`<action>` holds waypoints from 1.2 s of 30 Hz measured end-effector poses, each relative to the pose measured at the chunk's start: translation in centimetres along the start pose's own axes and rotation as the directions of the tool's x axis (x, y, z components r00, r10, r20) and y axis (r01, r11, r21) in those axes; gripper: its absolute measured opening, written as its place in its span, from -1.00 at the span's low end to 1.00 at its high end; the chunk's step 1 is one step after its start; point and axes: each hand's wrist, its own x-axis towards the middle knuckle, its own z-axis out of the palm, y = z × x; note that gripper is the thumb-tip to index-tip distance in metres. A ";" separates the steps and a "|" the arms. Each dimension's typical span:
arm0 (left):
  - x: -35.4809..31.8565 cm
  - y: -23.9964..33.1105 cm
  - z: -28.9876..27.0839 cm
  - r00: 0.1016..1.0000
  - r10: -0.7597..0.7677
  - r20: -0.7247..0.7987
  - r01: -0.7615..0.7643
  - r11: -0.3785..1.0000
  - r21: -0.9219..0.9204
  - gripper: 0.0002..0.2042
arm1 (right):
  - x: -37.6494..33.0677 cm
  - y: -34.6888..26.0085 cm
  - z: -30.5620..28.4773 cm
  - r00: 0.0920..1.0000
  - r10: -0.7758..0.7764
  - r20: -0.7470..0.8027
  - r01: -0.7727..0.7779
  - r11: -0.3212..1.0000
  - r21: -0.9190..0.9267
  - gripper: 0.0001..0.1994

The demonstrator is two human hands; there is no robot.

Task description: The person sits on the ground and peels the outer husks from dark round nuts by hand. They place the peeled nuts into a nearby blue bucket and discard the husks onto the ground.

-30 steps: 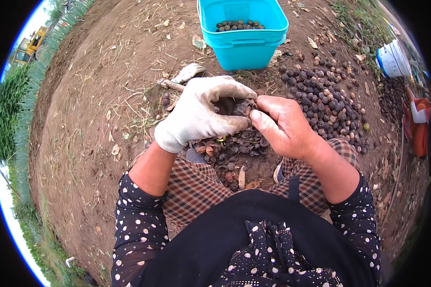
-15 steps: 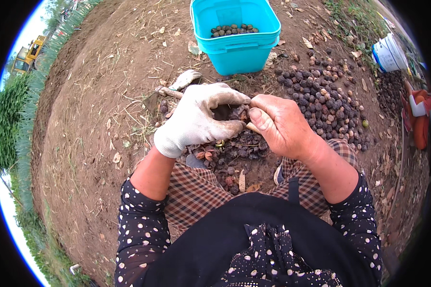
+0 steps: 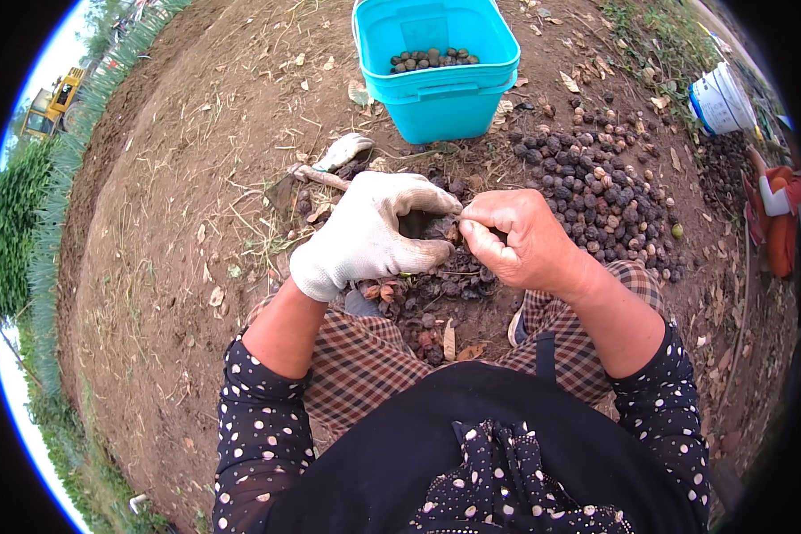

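In its white work glove, my left hand point(image 3: 369, 227) curls round a walnut in a dark, ragged husk point(image 3: 443, 231). My bare right hand point(image 3: 532, 242) is closed, thumb and forefinger pinched against the near side of that husk. Whether a loose scrap of husk sits in the pinch is too small to tell. Below both hands lies a heap of dark torn husks point(image 3: 458, 287), partly covered by the left hand. To the right spreads a large pile of blackened walnuts point(image 3: 596, 187).
A turquoise bucket point(image 3: 440, 117) with several walnuts inside stands ahead. Left of it lie a pale glove point(image 3: 343, 151) and a wooden-handled tool point(image 3: 322, 176). A white bucket point(image 3: 724, 100) lies tipped at the far right, near an orange-and-white object point(image 3: 781, 214). My checked trouser legs flank the husks.
The right thumb has drawn back from over the walnut into a pinch with the forefinger, and a gap has opened inside the hand. The left hand keeps its grip, shifted slightly down.
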 end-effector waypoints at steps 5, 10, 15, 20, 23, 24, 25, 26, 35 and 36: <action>0.3 0.5 0.3 1.000 -0.019 -0.011 0.019 1.000 -0.002 -0.64 | 0.0 0.5 0.7 0.988 0.085 -0.130 -0.085 0.996 0.002 -0.93; 0.2 0.3 -0.3 0.996 -0.059 -0.072 0.019 0.886 -0.464 -0.59 | 0.3 0.0 0.0 0.926 0.242 -0.290 -0.218 0.969 0.112 -0.90; 0.4 0.2 -1.0 0.984 -0.108 -0.141 0.008 0.819 -0.573 -0.52 | 0.1 -1.4 -0.7 0.963 0.261 -0.061 -0.249 0.955 0.158 -0.64; 0.3 0.3 0.1 0.980 -0.109 -0.164 0.058 0.956 -0.288 -0.54 | 0.2 -1.5 -0.4 0.937 0.340 -0.076 -0.308 0.910 0.278 -0.73; 0.4 -0.4 0.4 0.986 -0.049 -0.161 -0.018 0.920 -0.390 -0.54 | -0.1 -0.9 -0.2 0.927 0.375 -0.023 -0.320 0.821 0.473 -0.81; 0.4 -0.3 0.5 0.985 -0.058 -0.161 -0.012 0.915 -0.402 -0.54 | 0.1 -1.5 -0.2 0.916 0.402 -0.003 -0.321 0.735 0.597 -0.87; 0.4 -0.1 0.6 0.985 -0.067 -0.160 -0.005 0.910 -0.414 -0.54 | 0.0 -1.5 -0.2 0.910 0.415 0.015 -0.327 0.693 0.642 -0.88; 0.4 0.0 0.7 0.984 -0.075 -0.159 0.000 0.904 -0.428 -0.55 | 0.0 -1.4 -0.3 0.903 0.428 0.033 -0.333 0.649 0.684 -0.90; 0.7 0.6 1.6 0.982 -0.100 -0.159 0.004 0.858 -0.514 -0.47 | -0.4 -0.5 0.4 0.874 0.485 0.020 -0.336 0.574 0.747 -0.92; 0.6 0.9 1.3 0.981 -0.106 -0.164 0.002 0.845 -0.535 -0.48 | -0.2 -0.9 0.2 0.879 0.477 0.008 -0.316 0.570 0.758 -0.92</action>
